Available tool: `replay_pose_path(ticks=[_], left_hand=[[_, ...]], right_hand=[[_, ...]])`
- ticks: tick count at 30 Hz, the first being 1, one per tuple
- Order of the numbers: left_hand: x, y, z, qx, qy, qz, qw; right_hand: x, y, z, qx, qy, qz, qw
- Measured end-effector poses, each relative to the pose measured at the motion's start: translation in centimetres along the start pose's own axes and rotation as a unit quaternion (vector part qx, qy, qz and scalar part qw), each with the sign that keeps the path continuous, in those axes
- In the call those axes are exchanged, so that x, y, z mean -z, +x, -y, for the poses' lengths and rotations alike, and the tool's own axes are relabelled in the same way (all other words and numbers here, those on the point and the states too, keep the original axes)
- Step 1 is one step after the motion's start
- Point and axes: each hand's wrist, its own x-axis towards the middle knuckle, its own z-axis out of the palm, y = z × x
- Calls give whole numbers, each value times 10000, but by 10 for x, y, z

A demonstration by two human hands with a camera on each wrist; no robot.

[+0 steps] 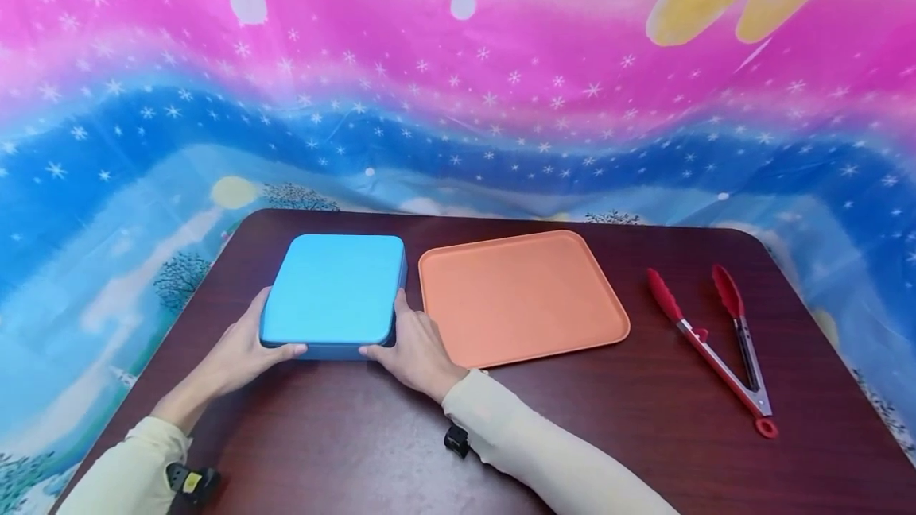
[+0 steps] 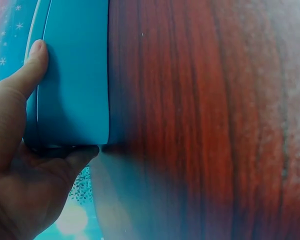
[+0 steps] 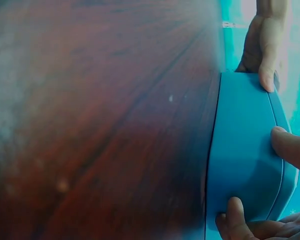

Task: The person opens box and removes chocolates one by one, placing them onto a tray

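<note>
Bench (image 1: 343,443) bearing tray, box and tongs

Orange tray (image 1: 525,300) lies flat, just right of the blue box (image 1: 336,288), which is on the bench's left side. Tongs (image 1: 723,365) lie farther right, spread, perhaps to leave elbow room. Left hand (image 1: 236,352) and right hand (image 1: 418,344) face each other, each grip clamped on the box, likely for balance.

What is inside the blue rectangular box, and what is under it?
The inside of the blue rectangular box is covered by its closed light-blue lid. The dark brown wood-grain table shows beside the box; what lies directly underneath is hidden.
</note>
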Motion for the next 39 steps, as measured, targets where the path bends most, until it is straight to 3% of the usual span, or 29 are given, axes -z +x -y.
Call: replay_pose_path(ticks=[6,23,28,39], left_hand=[[2,4,-1,-175,-107,-47,9998],[-6,0,-2,-66,-103,-153,9998],[-6,0,-1,-117,-316,-76,9994],[0,4,4,-31,-362,-16,9993]], right_hand=[[1,4,-1,81,-72,-53,9999],[-1,0,0,71,-197,-91,9997],[-1,-1,-2,49,-179,-35,9998],[4,1,-3,-221,930,190,9952]])
